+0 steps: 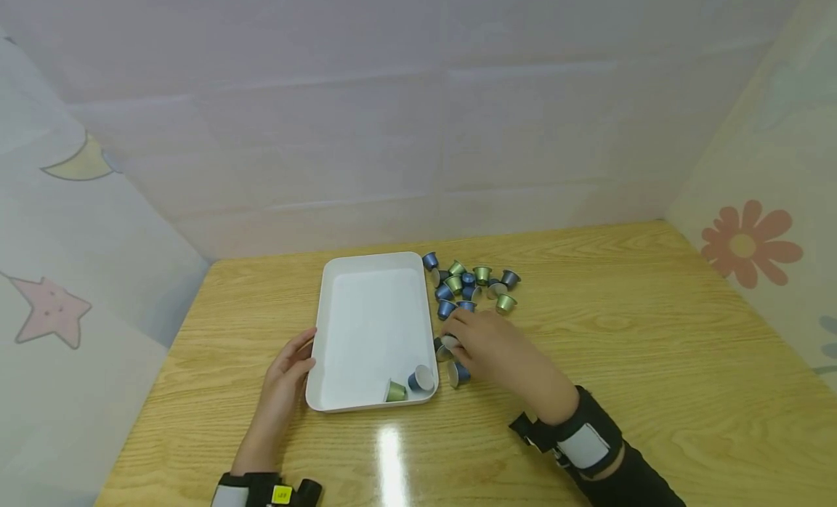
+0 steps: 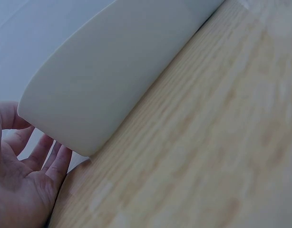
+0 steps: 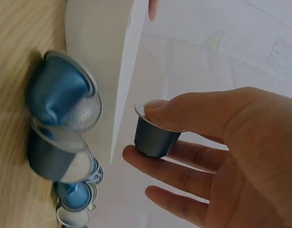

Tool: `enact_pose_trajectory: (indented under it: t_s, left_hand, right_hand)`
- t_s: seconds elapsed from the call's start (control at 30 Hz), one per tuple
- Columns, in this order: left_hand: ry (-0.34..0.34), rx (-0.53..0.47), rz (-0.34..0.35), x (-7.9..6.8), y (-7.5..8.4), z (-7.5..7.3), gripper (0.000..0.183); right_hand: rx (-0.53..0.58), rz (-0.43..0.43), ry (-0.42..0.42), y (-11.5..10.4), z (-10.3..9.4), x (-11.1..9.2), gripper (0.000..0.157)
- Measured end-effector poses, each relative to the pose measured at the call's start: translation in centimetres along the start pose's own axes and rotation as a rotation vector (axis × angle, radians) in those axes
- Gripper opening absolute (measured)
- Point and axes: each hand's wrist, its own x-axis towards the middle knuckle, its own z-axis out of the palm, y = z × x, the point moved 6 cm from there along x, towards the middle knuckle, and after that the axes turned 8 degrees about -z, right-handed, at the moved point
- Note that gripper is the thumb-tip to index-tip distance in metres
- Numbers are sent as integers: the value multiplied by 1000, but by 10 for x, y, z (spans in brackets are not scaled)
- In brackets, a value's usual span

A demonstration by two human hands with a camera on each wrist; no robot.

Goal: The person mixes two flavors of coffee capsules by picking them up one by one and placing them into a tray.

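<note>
Between the thumb and fingers of my right hand [image 1: 487, 347] is a dark grey coffee capsule [image 3: 155, 137], its pale foil lid under the thumb. The hand is just off the right side of a white tray [image 1: 373, 311]. My left hand [image 1: 284, 380] rests against the tray's left side, fingers extended and fingertips touching the wall. Inside the tray's near right part lie a green capsule [image 1: 395, 391] and a blue capsule [image 1: 421, 378]. Another blue capsule [image 3: 60, 88] lies on the table below the right hand, close to a dark capsule [image 3: 51, 149].
Several blue, green and dark capsules [image 1: 467, 280] are grouped on the wooden table [image 1: 621, 318] along the tray's far right side. A pale wall [image 1: 425, 144] stands behind the table, with printed side panels [image 1: 752, 303] at left and right.
</note>
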Motion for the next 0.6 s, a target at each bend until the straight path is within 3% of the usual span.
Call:
enact_pose_trajectory:
  t_s: [0.27,0.6]
  left_hand:
    - [7,-8,-9,0,0,-1,49]
    - [9,6,-21,1,-1,-2,49]
  right_hand:
    - [-61,-145,75,-22,9,7,20]
    - [-79,-229,109,-41,15,8,27]
